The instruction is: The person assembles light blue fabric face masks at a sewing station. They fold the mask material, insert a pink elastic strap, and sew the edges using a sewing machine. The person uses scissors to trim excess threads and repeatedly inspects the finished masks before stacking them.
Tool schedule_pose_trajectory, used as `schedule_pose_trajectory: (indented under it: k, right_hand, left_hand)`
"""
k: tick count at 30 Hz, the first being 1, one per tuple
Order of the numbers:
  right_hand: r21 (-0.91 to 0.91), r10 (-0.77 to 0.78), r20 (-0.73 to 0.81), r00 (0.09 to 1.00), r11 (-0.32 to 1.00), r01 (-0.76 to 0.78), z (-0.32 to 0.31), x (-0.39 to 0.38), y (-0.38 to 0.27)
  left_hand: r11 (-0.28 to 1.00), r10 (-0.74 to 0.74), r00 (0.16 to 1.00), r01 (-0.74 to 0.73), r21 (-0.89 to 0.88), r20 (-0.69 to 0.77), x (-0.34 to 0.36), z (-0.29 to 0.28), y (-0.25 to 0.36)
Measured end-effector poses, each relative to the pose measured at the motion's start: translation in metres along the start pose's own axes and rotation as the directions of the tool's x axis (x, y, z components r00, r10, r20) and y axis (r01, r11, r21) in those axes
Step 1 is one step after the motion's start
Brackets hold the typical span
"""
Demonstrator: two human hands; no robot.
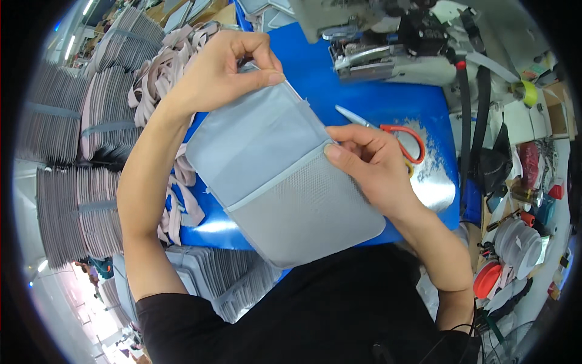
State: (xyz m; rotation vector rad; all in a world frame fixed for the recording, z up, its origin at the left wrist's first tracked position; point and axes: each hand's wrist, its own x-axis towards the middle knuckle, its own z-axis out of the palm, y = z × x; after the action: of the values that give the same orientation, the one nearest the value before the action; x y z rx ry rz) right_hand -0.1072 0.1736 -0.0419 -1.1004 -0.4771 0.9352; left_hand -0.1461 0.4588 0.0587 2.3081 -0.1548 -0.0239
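A light grey-blue fabric panel [257, 139] with a mesh pocket [303, 206] across its lower half and a pale band along the pocket's top is held up at a slant over the blue work surface. My left hand [233, 70] grips its upper edge near the top corner, fingers curled and thumb pressed on the cloth. My right hand [367, 158] pinches its right edge at the end of the band, thumb on the front. Just right of that hand lie scissors [406, 136] with red handles, partly hidden behind it. Small thread ends stick out from the panel's edges.
A sewing machine [394, 48] stands at the back right of the blue surface [312, 79]. Bundled stacks of panels [106, 115] rise at the left and near front [224, 279]. Pink fabric strips [157, 79] lie heaped behind my left arm. Assorted tools and spools crowd the right side.
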Motion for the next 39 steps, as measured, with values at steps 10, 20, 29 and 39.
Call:
schedule_pose_trajectory:
  k: [10, 20, 29, 39]
  right_hand:
    - [0.006, 0.039, -0.19, 0.981, 0.999, -0.039, -0.015, 0.032, -0.018]
    - [0.047, 0.029, -0.207, 0.978, 0.999, -0.02, -0.019, 0.042, -0.022]
    - [0.195, 0.018, -0.31, 0.951, 0.98, 0.045, -0.015, 0.058, -0.023]
    - [0.239, 0.105, -0.267, 0.958, 0.97, -0.04, -0.02, 0.055, -0.021]
  left_hand:
    - [0.986, -0.118, 0.993, 0.12, 0.112, -0.029, 0.062, 0.0, -0.013]
    - [0.989, 0.148, 0.984, -0.146, 0.027, -0.101, 0.073, 0.001, -0.041]
    - [0.936, 0.121, 0.98, -0.058, 0.348, -0.161, 0.103, -0.008, -0.048]
    - [0.845, 0.189, 0.953, -0.036, 0.534, -0.236, -0.051, 0.073, 0.043]
